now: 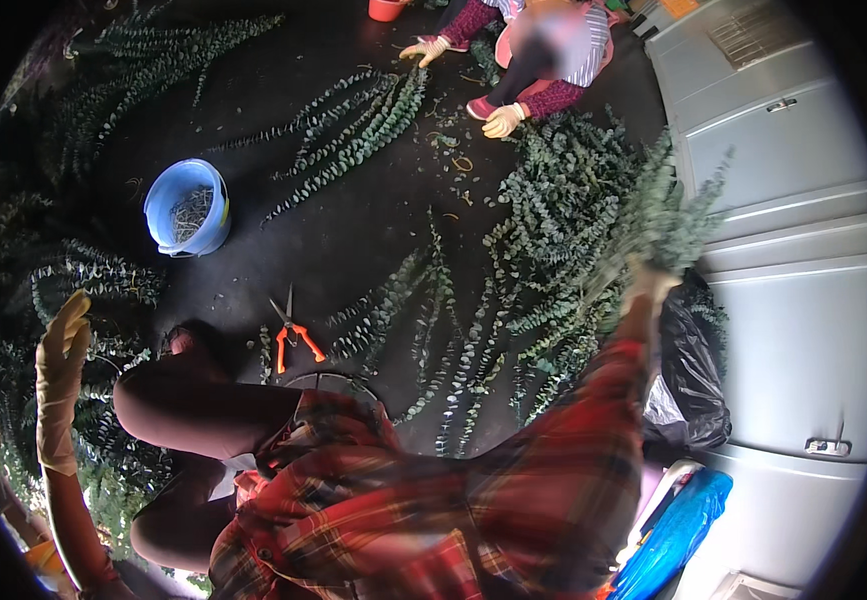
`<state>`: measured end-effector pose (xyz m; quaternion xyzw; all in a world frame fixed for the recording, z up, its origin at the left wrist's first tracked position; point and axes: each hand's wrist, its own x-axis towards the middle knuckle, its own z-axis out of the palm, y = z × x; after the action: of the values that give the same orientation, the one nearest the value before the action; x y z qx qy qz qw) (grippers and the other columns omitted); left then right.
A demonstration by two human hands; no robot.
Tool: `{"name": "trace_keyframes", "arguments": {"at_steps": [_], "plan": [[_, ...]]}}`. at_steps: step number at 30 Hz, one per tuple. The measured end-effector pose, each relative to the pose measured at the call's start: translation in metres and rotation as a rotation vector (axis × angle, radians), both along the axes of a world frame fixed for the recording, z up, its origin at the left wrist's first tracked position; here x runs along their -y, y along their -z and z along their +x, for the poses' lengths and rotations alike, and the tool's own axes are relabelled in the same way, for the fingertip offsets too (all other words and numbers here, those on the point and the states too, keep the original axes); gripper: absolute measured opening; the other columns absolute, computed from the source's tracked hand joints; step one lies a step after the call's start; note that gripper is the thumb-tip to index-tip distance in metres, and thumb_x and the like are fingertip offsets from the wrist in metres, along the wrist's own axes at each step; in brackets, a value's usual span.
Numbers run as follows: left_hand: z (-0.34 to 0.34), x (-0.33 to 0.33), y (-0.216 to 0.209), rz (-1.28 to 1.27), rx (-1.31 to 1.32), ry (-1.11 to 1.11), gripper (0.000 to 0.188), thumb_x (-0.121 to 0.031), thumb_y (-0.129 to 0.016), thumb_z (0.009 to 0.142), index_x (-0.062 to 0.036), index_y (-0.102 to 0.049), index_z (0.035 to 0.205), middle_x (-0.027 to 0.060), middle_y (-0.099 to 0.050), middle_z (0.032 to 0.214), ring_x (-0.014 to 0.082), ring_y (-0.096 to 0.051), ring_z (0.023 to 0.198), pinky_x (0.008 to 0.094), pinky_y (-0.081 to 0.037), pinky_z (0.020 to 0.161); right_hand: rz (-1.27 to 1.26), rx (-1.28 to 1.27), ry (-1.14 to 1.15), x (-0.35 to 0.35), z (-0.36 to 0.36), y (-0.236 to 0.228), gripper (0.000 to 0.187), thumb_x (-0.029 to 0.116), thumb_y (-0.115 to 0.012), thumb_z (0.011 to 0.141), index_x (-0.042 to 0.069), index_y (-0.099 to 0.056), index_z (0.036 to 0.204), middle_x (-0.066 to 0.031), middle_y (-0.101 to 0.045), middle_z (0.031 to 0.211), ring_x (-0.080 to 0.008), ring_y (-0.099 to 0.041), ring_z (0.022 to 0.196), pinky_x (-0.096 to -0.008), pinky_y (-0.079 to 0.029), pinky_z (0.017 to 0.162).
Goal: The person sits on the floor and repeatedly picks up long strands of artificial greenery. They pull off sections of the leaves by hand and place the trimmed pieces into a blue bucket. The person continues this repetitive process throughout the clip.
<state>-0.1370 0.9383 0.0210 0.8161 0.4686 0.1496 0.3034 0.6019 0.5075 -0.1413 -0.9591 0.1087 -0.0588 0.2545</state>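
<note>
At the right, my right hand point(653, 278), smeared by motion, grips a bunch of eucalyptus branches point(668, 215) by the lower stems. The bunch rises over the edge of a big eucalyptus pile point(573, 180) on the dark floor. My left hand point(61, 375), in a cream glove, is raised at the far left with its fingers stretched out and nothing in them. Eucalyptus stems point(103, 270) lie close to that hand. Pruning shears point(293, 335) with orange handles rest on the floor before my knees, blades apart. Loose eucalyptus stems point(468, 360) spread right of them.
A blue bucket point(158, 200) holding cut twigs stands at the left. Across the floor sits a co-worker, one gloved hand point(425, 50) at more eucalyptus stems point(378, 125). Grey metal cabinets point(783, 330) line the right, beside a black plastic bag point(698, 370) and a blue bag point(678, 540).
</note>
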Motion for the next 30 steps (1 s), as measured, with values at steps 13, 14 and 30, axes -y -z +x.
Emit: {"name": "trace_keyframes", "arguments": {"at_steps": [13,14,30], "plan": [[-0.197,0.01,0.089,-0.193,0.048,-0.278,0.046,-0.021,-0.053,0.088,-0.0044,-0.042,0.129,0.0104,-0.047,0.129,0.0199,-0.045,0.117,0.0331,-0.032,0.1,-0.305,-0.181,-0.176,0.001,-0.099,0.11,0.029,0.016,-0.051,0.079,0.002,-0.058,0.105,-0.0189,-0.063,0.096,-0.0308,-0.063,0.086,-0.0398,-0.05,0.074],[-0.222,0.013,0.083,-0.176,0.016,-0.279,0.046,-0.022,-0.053,0.088,-0.0042,-0.042,0.129,0.0104,-0.047,0.129,0.02,-0.045,0.118,0.033,-0.031,0.1,-0.261,-0.185,-0.227,-0.027,-0.141,0.109,0.032,0.018,-0.054,0.079,0.003,-0.057,0.108,-0.017,-0.063,0.097,-0.0283,-0.062,0.086,-0.0386,-0.049,0.075],[-0.284,0.052,0.126,-0.249,-0.004,-0.437,0.047,-0.02,-0.055,0.088,-0.0058,-0.041,0.13,0.008,-0.045,0.131,0.0199,-0.044,0.119,0.0319,-0.035,0.098,-0.785,0.152,-0.549,-0.092,-0.031,-0.095,0.037,0.034,-0.054,0.082,0.0,-0.063,0.092,-0.0199,-0.062,0.095,-0.0334,-0.06,0.089,-0.0391,-0.048,0.075]]}}
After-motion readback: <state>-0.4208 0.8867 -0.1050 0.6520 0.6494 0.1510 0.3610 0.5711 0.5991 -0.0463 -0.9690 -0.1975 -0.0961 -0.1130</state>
